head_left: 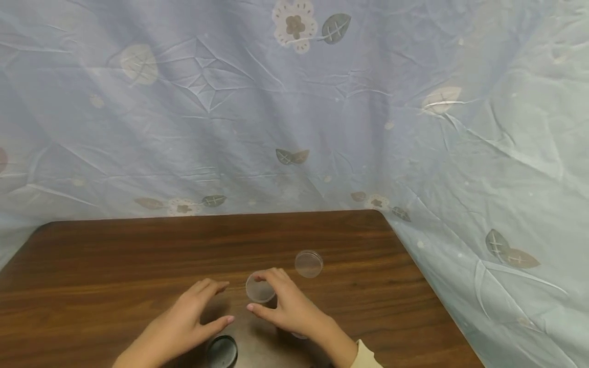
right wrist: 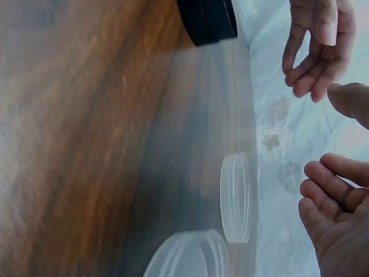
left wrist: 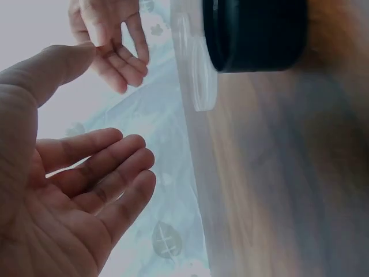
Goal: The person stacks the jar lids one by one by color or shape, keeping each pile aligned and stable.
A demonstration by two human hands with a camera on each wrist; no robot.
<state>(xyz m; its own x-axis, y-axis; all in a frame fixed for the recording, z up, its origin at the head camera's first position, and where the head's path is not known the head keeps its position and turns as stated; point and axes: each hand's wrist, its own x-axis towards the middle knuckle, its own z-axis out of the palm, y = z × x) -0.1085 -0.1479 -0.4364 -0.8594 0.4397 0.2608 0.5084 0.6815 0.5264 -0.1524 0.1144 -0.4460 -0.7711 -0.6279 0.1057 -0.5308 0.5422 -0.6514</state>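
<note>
Both hands hover above the wooden table with nothing held. My left hand (head_left: 184,319) is near a black round container (head_left: 222,351), its thumb apart from its relaxed fingers. My right hand (head_left: 292,309) overlaps a clear round lid-like piece (head_left: 258,291) in the head view, thumb and fingers spread apart. In the right wrist view the fingers (right wrist: 331,193) hang beyond the clear pieces, one of which (right wrist: 235,199) stands out against the table edge. Farther back lies another clear round piece (head_left: 309,265). A third clear rim (head_left: 299,336) shows mostly hidden beneath the right wrist.
The brown wood-grain table (head_left: 138,255) has rounded far corners. Pale fabric (head_left: 239,117) with flower and leaf patterns hangs behind it and along its right side. A light yellow sleeve (head_left: 365,356) covers the right forearm.
</note>
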